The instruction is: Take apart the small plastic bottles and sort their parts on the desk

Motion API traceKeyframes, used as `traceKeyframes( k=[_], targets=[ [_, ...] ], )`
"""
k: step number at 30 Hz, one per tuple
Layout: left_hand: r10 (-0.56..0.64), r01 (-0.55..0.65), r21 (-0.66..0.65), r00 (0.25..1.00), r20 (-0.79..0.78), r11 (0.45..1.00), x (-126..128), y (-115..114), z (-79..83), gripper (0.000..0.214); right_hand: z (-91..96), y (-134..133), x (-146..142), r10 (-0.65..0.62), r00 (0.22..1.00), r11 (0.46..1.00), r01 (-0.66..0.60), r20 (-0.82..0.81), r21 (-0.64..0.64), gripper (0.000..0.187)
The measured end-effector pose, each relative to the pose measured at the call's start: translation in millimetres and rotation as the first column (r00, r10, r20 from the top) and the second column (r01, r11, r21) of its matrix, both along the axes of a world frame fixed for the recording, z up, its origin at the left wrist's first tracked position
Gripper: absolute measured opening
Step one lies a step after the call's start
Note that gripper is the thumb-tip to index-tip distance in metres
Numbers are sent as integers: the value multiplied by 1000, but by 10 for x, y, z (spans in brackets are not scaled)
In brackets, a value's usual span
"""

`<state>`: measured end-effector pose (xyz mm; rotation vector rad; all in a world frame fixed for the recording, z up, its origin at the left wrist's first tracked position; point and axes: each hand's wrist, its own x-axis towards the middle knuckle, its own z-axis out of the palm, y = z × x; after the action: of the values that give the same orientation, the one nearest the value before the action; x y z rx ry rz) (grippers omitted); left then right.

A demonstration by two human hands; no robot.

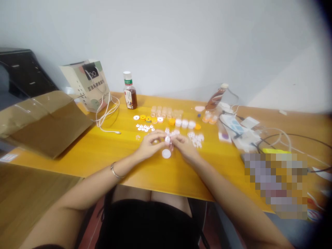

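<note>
My left hand (151,144) and my right hand (184,145) meet over the middle of the table. Between their fingertips they pinch a small white plastic piece (167,139), too blurred to name more exactly. Just below the fingers is a round white cap (166,154). Beyond my left hand lie several small white discs with raised centres (144,128). Small white parts (196,139) are heaped beyond my right hand, and others (171,132) lie just behind the fingertips.
A row of white and orange caps (185,123) and clear cylinders (162,112) stands farther back. Drink bottles (130,95) (215,98) are at the rear. A cardboard box (52,121), paper bag (90,86) and white cable (103,119) occupy the left; a power strip (237,129) with cords the right.
</note>
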<state>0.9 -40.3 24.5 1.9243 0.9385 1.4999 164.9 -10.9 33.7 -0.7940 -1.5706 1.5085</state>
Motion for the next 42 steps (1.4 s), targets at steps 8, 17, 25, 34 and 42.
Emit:
traceKeyframes(
  k=[8,17,25,34,42],
  targets=[
    [151,-87,269,963,-224,959,-48,-1,-38,22,79,-37,-2,-117,993,993,116,17,38,22],
    [269,-116,367,877,-399,923,-84,21,-68,21,95,-45,-12,-158,982,986,151,101,78,17],
    [274,-95,381,850,-449,920,-92,67,-141,22,106,-91,-16,-196,963,970,164,184,177,15],
    [397,-123,465,729,-557,877,-61,8,-101,20,78,-103,-20,-219,947,957,163,234,238,14],
    [388,-106,487,758,-524,867,-10,-25,-67,18,85,-113,-4,-270,919,930,171,288,325,15]
  ],
)
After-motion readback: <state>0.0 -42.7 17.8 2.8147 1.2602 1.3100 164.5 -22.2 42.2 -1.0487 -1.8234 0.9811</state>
